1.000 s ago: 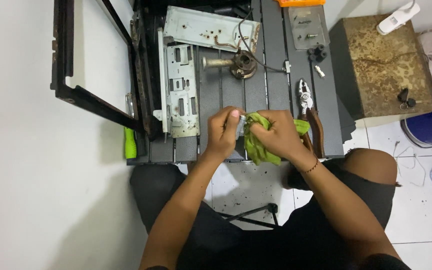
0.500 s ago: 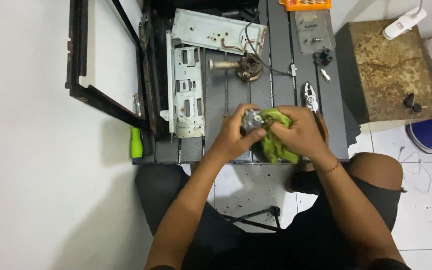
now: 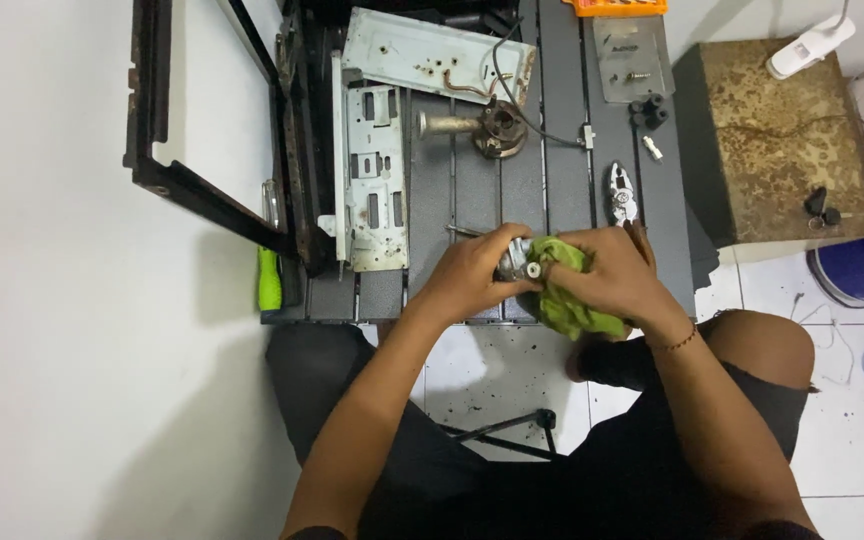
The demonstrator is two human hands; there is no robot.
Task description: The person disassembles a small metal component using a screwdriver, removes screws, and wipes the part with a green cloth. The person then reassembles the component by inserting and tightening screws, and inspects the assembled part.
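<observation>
Over the near edge of a dark slatted workbench (image 3: pixel 472 200), my left hand (image 3: pixel 472 270) grips a small metal part (image 3: pixel 522 265) with a round silvery end. My right hand (image 3: pixel 607 275) presses a bright green cloth (image 3: pixel 564 300) against that part; the cloth hangs down below my fingers. Most of the part is hidden by both hands and the cloth.
On the bench lie pliers (image 3: pixel 620 192), a burner piece with a pipe (image 3: pixel 482 125), grey perforated metal plates (image 3: pixel 374 175), small screws and black knobs (image 3: pixel 649 110). A black frame (image 3: pixel 202 190) leans at the left beside a green-handled tool (image 3: pixel 269 278). A brown mottled block (image 3: pixel 787 140) stands at the right.
Both hands with the cloth and part have kept close together at the bench edge, the cloth shifting over the part. The view has drifted slightly.
</observation>
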